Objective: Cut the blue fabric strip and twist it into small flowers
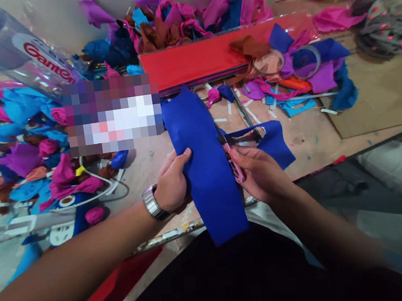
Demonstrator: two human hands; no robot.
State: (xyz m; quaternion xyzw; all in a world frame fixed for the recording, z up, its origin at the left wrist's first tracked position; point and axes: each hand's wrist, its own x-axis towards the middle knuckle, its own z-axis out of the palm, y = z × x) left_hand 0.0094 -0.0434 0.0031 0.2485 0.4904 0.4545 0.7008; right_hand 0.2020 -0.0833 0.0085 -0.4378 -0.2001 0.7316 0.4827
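Note:
My left hand (pixel 172 182) grips the left edge of a long strip of dark blue paper (pixel 205 169) that hangs over the table's front edge. A metal watch sits on that wrist. My right hand (pixel 260 172) is closed on the pink handles of a pair of scissors (pixel 232 158). The blades reach into the right side of the blue strip. A narrow cut band of the same blue paper (pixel 273 143) trails off to the right over the scissors.
A red paper stack (pixel 196 61) lies behind the strip. Crumpled pink, blue, purple and brown paper pieces cover the left side (pixel 28 145) and the back (pixel 175 19). Tape rolls (pixel 269 63) and white scraps lie at right. A brown cardboard sheet (pixel 380 95) lies far right.

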